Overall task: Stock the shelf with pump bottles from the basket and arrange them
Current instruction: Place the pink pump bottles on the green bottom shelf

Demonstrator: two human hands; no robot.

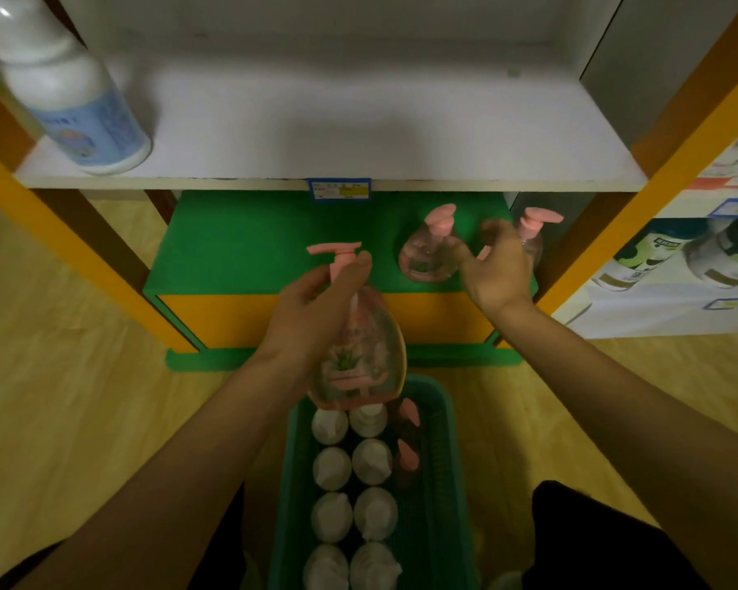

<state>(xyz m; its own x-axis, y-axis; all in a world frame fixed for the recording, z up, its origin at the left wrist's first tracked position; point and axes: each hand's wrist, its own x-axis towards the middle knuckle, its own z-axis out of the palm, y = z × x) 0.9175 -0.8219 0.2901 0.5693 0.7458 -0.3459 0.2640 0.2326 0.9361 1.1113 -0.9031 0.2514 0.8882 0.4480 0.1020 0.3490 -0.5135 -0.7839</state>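
My left hand (316,308) grips a clear pink pump bottle (358,351) by its neck and shoulder, lifted above the green basket (444,462). The basket on the floor holds several white pump bottles (331,468) in two rows and pink-topped ones (407,455) along its right side. Two pink pump bottles stand on the green bottom shelf (252,249): one (429,249) left of my right hand, one (533,232) behind it. My right hand (495,266) hovers between them with fingers spread and relaxed, holding nothing.
A white upper shelf (358,134) carries one white-and-blue bottle (77,108) at its left end and a blue price tag (339,189) on its front edge. Orange uprights frame the shelf. Another rack with bottles (674,257) stands at the right. Wooden floor surrounds the basket.
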